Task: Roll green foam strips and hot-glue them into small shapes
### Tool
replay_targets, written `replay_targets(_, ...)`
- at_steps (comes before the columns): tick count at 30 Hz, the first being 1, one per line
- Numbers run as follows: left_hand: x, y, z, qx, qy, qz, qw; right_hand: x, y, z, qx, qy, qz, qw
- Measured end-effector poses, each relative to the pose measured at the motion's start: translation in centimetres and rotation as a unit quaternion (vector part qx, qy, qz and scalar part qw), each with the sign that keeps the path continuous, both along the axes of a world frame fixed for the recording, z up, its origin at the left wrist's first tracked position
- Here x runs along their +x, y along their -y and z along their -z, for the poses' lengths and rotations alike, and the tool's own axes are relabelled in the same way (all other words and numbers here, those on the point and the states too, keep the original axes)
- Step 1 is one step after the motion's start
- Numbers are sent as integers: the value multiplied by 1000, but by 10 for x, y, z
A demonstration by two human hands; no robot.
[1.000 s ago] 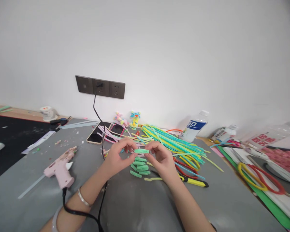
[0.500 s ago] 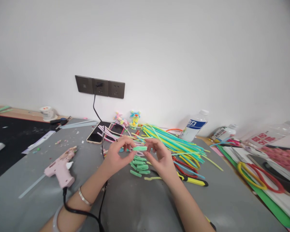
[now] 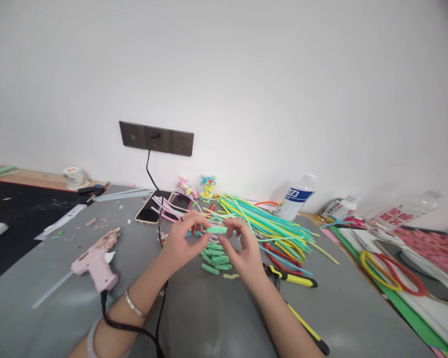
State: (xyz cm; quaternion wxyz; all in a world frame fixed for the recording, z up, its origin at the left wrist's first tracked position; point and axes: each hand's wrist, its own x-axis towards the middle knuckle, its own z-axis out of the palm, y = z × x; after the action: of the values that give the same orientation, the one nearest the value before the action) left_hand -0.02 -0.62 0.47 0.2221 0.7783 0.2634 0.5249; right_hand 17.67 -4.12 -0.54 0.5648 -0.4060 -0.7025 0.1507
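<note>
Left hand (image 3: 184, 241): half curled, thumb and index fingertips close together, pinching the left end of a green piece (image 3: 217, 229). Right hand (image 3: 245, 251): loosely curled, index fingertip at the piece's right end; whether the thumb also presses on it cannot be told. Piece is held in the air above the worktop (image 3: 209, 320), nearer its far edge than its near edge, beyond a pile of similar green pieces (image 3: 219, 259).

Change over the last second: small. Right hand sits slightly closer to the left, its thumb further in under the piece; more of the pliers (image 3: 297, 279) shows beside the right wrist. View has tilted a little. Pile looks unaltered. Judged as handling of this one piece at the fingertips, with no release; it is not down among the others.

Orientation: long axis runs left to right, near level, roughly parallel to the worktop's far edge, one end toward each hand. Ends look alike; no front can be told.
</note>
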Motion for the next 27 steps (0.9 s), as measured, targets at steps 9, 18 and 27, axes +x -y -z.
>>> replay_targets(9, 1, 2, 1, -25, 15, 34, 999, 4, -1, -1, 4, -28, -18, 999)
replay_targets(18, 1, 5, -2, -152, 81, 120, 978, 5, 2, -5, 5, -57, -71, 996)
replay_targets(27, 2, 6, -4, -168, 60, 150, 972, 3, 3, -8, -25, -74, -107, 991)
